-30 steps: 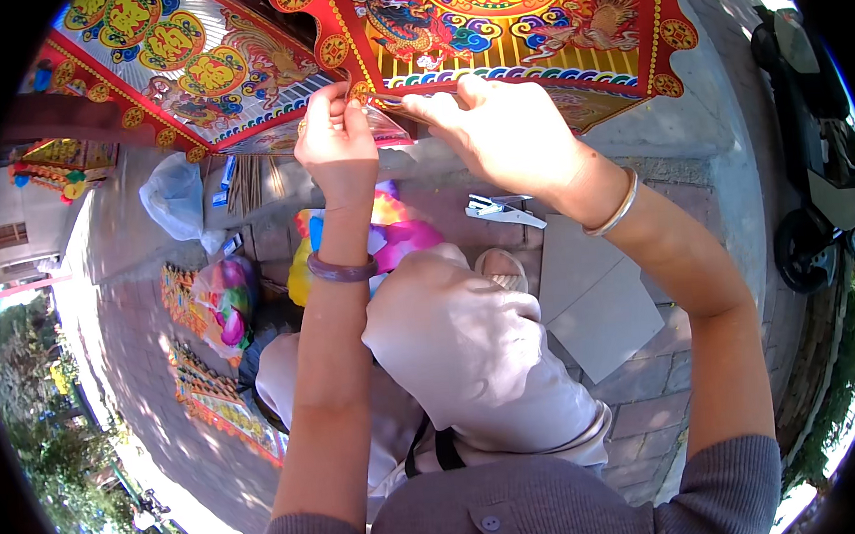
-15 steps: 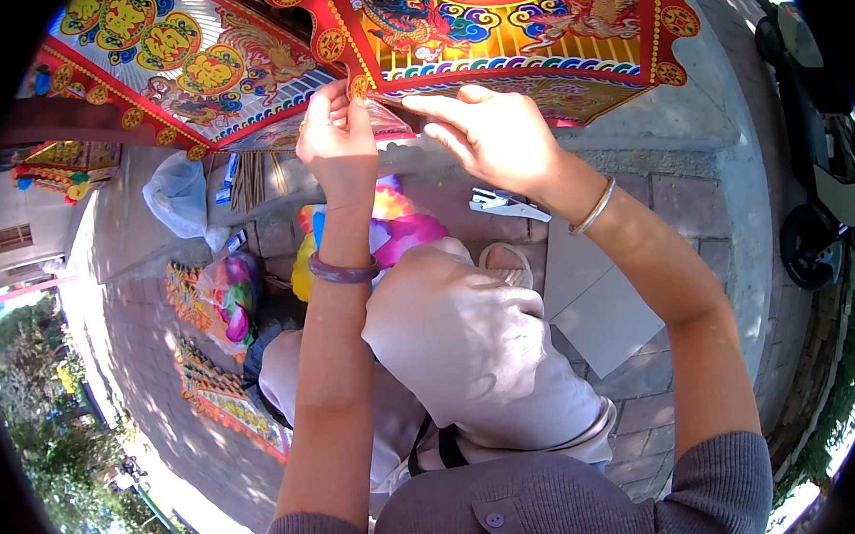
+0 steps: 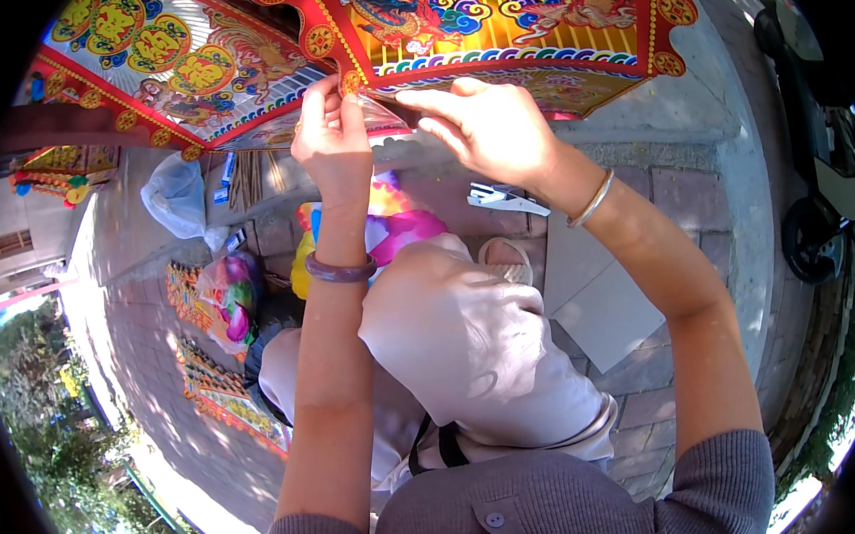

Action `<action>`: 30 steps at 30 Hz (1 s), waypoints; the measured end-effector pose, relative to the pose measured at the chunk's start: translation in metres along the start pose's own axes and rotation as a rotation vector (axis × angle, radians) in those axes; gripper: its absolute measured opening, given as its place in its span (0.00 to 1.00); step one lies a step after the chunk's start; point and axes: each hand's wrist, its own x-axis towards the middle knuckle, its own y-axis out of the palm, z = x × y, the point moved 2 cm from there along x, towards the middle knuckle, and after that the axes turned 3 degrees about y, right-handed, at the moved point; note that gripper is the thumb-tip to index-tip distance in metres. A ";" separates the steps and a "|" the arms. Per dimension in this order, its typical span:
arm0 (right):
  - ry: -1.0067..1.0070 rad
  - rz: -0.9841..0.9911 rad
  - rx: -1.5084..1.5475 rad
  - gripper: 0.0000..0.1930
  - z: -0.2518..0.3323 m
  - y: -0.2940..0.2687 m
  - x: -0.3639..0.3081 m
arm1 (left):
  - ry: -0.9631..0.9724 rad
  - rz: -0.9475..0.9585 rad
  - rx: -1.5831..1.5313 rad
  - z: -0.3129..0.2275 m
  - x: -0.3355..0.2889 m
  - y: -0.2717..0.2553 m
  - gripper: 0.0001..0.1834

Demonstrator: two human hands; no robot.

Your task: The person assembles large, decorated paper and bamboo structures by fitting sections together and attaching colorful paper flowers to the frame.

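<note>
Shifted slightly leftward in view since the earlier frame: our left hand [image 3: 334, 148], fingertips pinched at lower corner of patterned panel [image 3: 508, 54]; our right hand [image 3: 504, 135], one finger outstretched, closure and hold we cannot tell; panel ahead, judged light, stiff, creasable, best held by edges; below, white stapler [image 3: 503, 201], grey board [image 3: 608, 306] on paving [image 3: 690, 201]

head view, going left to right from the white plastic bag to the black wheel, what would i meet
White plastic bag → brown sticks → left hand → right hand → silver-coloured bangle → black wheel.
</note>
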 end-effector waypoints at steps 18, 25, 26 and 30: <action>-0.183 0.066 -0.232 0.14 0.002 -0.003 0.018 | 0.118 -0.029 0.193 0.013 0.007 -0.007 0.10; 0.259 0.193 0.626 0.16 -0.007 0.011 0.023 | 0.126 -0.028 0.193 0.011 0.009 -0.003 0.09; 0.115 0.167 0.380 0.16 -0.002 0.005 0.022 | 0.133 -0.027 0.199 0.013 0.009 -0.005 0.09; -0.226 0.134 -0.352 0.16 0.005 -0.004 0.022 | 0.075 -0.033 0.152 0.015 0.009 -0.007 0.09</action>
